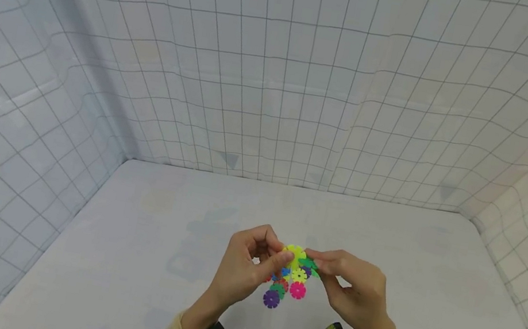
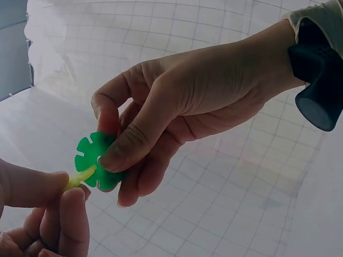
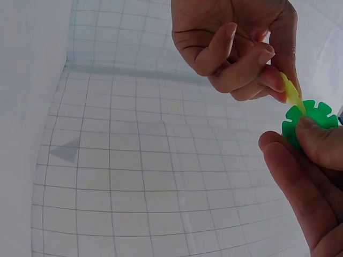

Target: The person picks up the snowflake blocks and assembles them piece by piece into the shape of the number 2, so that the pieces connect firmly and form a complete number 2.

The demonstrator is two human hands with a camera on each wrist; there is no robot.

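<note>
My left hand [image 1: 237, 273] pinches a yellow snowflake disc [image 1: 297, 255] between thumb and fingers. Opposite it, my right hand [image 1: 360, 291] grips a green snowflake disc [image 1: 308, 264], thumb on its face. In the left wrist view the yellow disc [image 2: 80, 178] is edge-on at the notched rim of the green disc [image 2: 86, 158]. The right wrist view has the yellow disc [image 3: 291, 92] meeting the green disc [image 3: 320, 113] at a rim slot. Parts of both discs are hidden behind fingers.
Below the hands lie several small notched discs, among them a purple disc [image 1: 271, 299], a pink disc [image 1: 297, 290] and a small yellow disc [image 1: 299, 275]. They rest on a white table [image 1: 119, 280]. Grid-patterned white sheets [image 1: 284, 75] surround it.
</note>
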